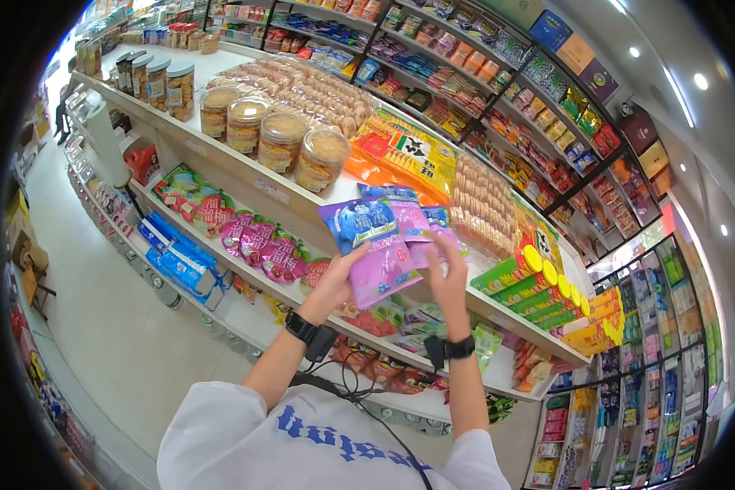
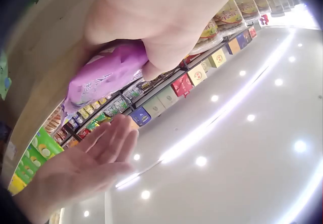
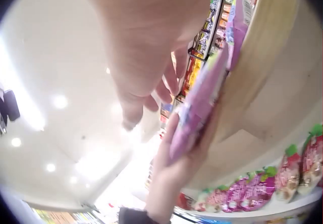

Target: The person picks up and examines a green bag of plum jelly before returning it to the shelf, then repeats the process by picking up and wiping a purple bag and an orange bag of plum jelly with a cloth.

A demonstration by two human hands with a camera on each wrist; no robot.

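Observation:
My left hand [image 1: 328, 286] grips a blue and purple snack bag [image 1: 369, 249] by its lower left side, with the thumb across its front. In the right wrist view the same bag [image 3: 197, 115] is seen edge-on, tilted, with the left hand [image 3: 174, 171] around its lower end. My right hand [image 1: 447, 278] is just right of the bag, its fingers spread and holding nothing. The left wrist view shows that right hand [image 2: 96, 158] palm up. Similar purple bags [image 1: 416, 224] sit behind the held one, at the counter's front edge.
Behind the bags lies a large yellow and red packet [image 1: 404, 155]. Lidded jars [image 1: 322, 159] stand left of it, and green tubes [image 1: 510, 269] lie to the right. A lower shelf holds purple fruit pouches [image 1: 261, 245]. Tall stocked shelves [image 1: 465, 73] line the back.

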